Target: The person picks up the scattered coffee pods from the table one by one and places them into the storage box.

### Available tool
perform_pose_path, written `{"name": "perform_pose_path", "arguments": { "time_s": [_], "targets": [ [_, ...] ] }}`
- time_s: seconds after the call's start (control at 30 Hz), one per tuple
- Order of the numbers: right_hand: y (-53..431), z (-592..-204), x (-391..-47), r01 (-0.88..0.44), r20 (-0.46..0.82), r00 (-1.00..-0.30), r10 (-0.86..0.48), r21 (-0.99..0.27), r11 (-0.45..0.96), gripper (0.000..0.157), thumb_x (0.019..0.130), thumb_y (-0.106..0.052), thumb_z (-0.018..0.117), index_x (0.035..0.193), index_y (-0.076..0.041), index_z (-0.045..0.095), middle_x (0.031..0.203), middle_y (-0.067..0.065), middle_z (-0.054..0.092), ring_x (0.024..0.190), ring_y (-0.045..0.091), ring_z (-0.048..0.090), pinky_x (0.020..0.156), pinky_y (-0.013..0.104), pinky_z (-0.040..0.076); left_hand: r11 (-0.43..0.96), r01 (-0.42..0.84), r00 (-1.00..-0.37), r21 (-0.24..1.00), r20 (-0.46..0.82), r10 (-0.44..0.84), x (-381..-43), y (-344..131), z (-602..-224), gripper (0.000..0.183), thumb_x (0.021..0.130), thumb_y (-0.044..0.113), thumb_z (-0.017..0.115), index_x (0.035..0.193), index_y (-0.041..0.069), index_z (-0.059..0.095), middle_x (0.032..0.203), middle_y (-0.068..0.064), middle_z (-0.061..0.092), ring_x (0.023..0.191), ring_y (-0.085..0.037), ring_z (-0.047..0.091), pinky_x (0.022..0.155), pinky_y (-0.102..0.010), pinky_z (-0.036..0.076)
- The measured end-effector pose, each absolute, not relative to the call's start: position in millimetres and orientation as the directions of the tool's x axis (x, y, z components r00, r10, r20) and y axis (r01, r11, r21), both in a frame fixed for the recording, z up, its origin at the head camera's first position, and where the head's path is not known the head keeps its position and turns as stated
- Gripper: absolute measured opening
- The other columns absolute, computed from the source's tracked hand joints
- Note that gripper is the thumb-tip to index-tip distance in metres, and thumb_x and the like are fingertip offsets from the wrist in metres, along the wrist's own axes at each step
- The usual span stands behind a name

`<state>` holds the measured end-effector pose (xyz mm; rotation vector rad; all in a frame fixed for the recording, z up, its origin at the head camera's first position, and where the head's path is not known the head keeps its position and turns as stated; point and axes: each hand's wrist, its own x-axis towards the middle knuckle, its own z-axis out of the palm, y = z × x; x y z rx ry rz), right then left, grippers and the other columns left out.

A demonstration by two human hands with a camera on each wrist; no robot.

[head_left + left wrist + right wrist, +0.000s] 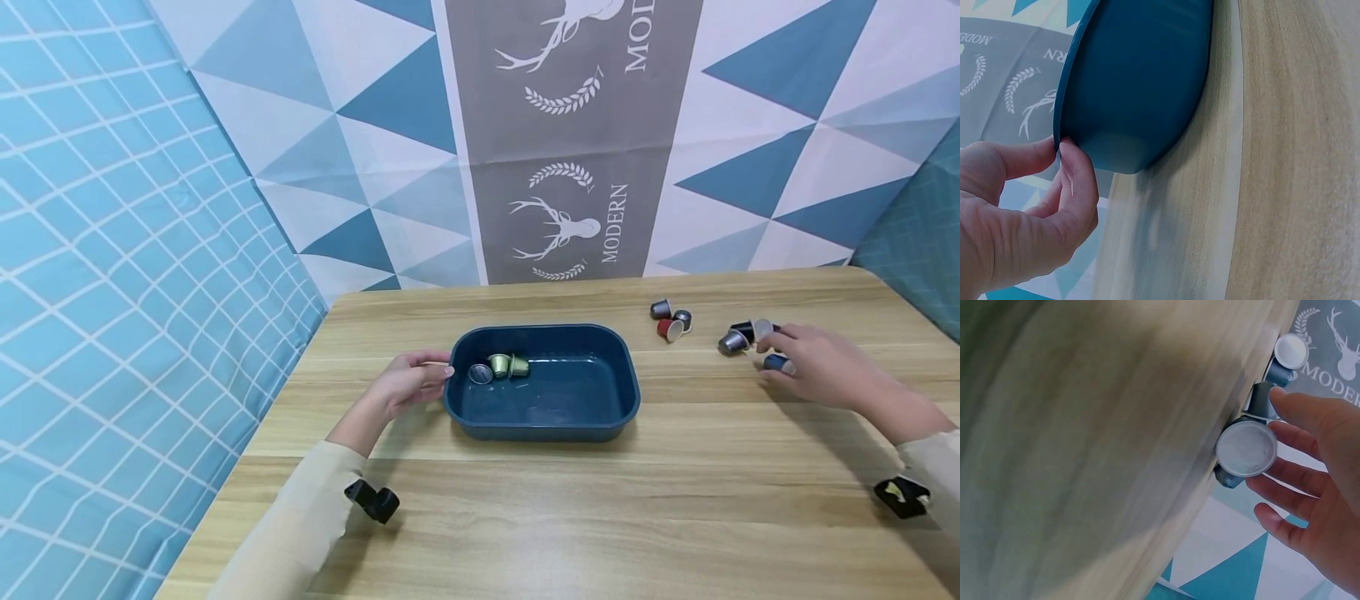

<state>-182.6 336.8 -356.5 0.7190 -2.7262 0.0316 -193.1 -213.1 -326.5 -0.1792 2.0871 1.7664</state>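
My left hand [411, 382] pinches the left rim of a dark blue rectangular basin [542, 432], thumb and fingertips meeting at the edge in the left wrist view. Inside the basin's left end lie two green coffee capsules [518, 367] and one with a purplish-grey lid [481, 374]. On the right, my right hand [821, 367] reaches over a group of capsules, its fingers loosely bent. A blue capsule [777, 363] shows between thumb and fingers. Beside the fingertips are a grey-purple capsule [732, 342] and one with a pale lid [1247, 449]. Whether the thumb touches a dark capsule [1262, 400] is unclear.
Between basin and right hand lies a small cluster: a red capsule [670, 330], a purple-grey one [660, 309] and a dark one [683, 318]. The wooden table [570, 517] meets a patterned cloth wall [570, 142] at the back; blue checked cloth [112, 275] hangs left.
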Motion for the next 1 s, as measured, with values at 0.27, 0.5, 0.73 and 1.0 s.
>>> {"name": "perform_pose_path", "arguments": {
  "time_s": [0.27,0.5,0.73,1.0],
  "targets": [
    [342.4,-362.4,-184.0,-0.474,0.242,-0.852,-0.464,0.018,0.88,0.031,0.073,-0.016,0.084,0.095,-0.004,0.066,0.082,0.006,0.062,0.067,0.011,0.051,0.055,0.029,0.043,0.197,-0.338,-0.917,0.92,-0.369,0.153,-193.4,-213.2,-328.6,0.041,0.095,0.008,0.061,0.133,-0.003,0.051,0.098,0.001,0.067,0.084,-0.005,0.063,0.074,-0.019,0.055],
    [339.7,-360.3,-184.4,-0.466,0.198,-0.868,-0.455,-0.01,0.885,0.029,0.073,-0.011,0.082,0.094,-0.005,0.064,0.082,0.005,0.06,0.069,0.012,0.05,0.056,0.03,0.044,0.191,-0.342,-0.916,0.92,-0.371,0.15,-193.0,-213.0,-328.3,0.041,0.094,0.007,0.061,0.133,-0.002,0.051,0.095,0.003,0.067,0.083,-0.005,0.064,0.074,-0.019,0.056],
    [329.4,-357.5,-185.0,-0.488,0.216,-0.854,-0.474,-0.015,0.872,0.029,0.073,-0.012,0.083,0.095,-0.005,0.065,0.086,0.007,0.062,0.071,0.013,0.055,0.061,0.036,0.051,0.187,-0.344,-0.916,0.92,-0.372,0.147,-193.6,-212.8,-328.8,0.041,0.094,0.007,0.061,0.133,-0.002,0.051,0.091,0.005,0.066,0.081,-0.005,0.063,0.073,-0.018,0.055],
    [317.8,-353.4,-185.5,-0.549,0.333,-0.782,-0.527,0.033,0.835,0.032,0.07,-0.012,0.086,0.093,-0.007,0.066,0.085,0.004,0.063,0.069,0.011,0.058,0.056,0.031,0.048,0.191,-0.345,-0.917,0.919,-0.373,0.14,-192.0,-213.0,-328.3,0.04,0.094,0.007,0.061,0.132,-0.001,0.052,0.089,0.006,0.066,0.081,-0.005,0.064,0.072,-0.018,0.056]
  ]
}}
